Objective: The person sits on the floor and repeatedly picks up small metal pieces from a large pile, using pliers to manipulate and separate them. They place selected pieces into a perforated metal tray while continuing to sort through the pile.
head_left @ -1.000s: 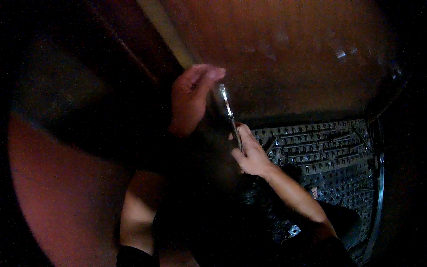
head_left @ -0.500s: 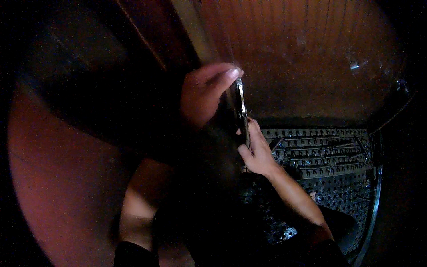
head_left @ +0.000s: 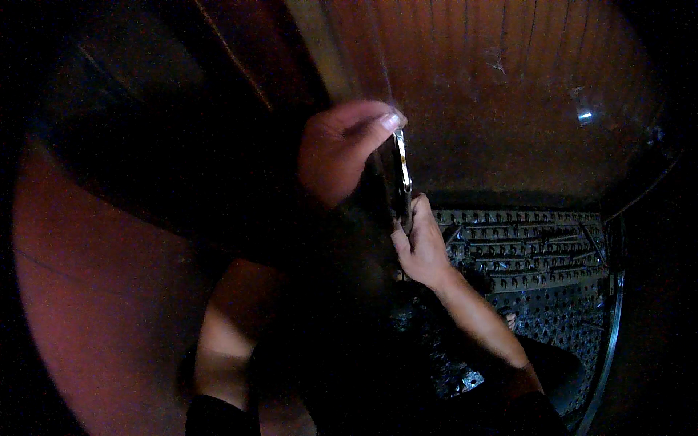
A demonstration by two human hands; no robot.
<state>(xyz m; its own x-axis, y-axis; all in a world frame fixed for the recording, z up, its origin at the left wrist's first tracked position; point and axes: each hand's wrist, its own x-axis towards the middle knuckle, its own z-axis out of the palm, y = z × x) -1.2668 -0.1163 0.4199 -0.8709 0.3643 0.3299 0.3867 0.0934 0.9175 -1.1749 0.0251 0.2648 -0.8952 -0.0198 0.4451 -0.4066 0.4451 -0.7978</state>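
Note:
My left hand (head_left: 338,149) is closed in a pinch, its thumb and forefinger pressed together at the upper tip of a slim, shiny metal hand tool (head_left: 404,160). A pivot shows partway down the tool, but I cannot tell pliers from scissors. Whatever the left fingertips pinch is too small to make out; a faint thin line runs up from them. Below, my right hand (head_left: 425,251) wraps round the tool's dark lower part, its thumb on the near side. The tool stands nearly upright between both hands. Deep shadow hides my left wrist and the tool's lower end.
A reddish-brown surface (head_left: 502,123) with dark lines at its top fills the upper right. At lower right lies a dark perforated panel (head_left: 545,312) with rows of small hook-like shapes (head_left: 523,247). A pale bar (head_left: 313,43) slants across the top; a reddish surface (head_left: 94,291) curves at left.
Both hands and the tool have shifted slightly to the right in the picture. The left pinch and the right hold look the same as before.

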